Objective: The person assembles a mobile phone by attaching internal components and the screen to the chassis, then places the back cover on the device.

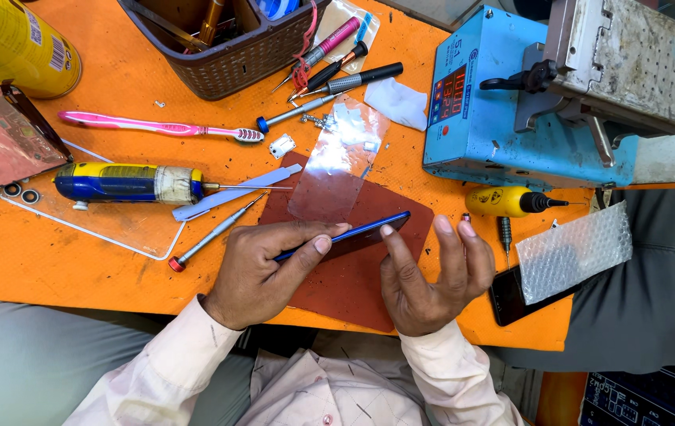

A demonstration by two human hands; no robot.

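**Holding phone on edge — slip risk**

Gripping the phone (353, 234) at centre frame: left hand (262, 268) pinches it between thumb and fingers, tilted up on its long edge over the mat (369, 276). Right hand (432, 272) is open, fingers spread wide; its thumb tip touches the phone's right end and it holds nothing.

Risks I see:
- Only the pinch and that thumb tip steady the phone. If the pinch slackens, I'd expect it to drop flat onto the mat or skid off the near table edge.
- Clear film (337, 162) lies just above the phone, touching or overlapping it; can't tell which. A bump could knock it into the screws (317, 121) in the upper middle.
- Screwdriver (215, 234) sits just left of the left hand; a wrist sweep could roll it.
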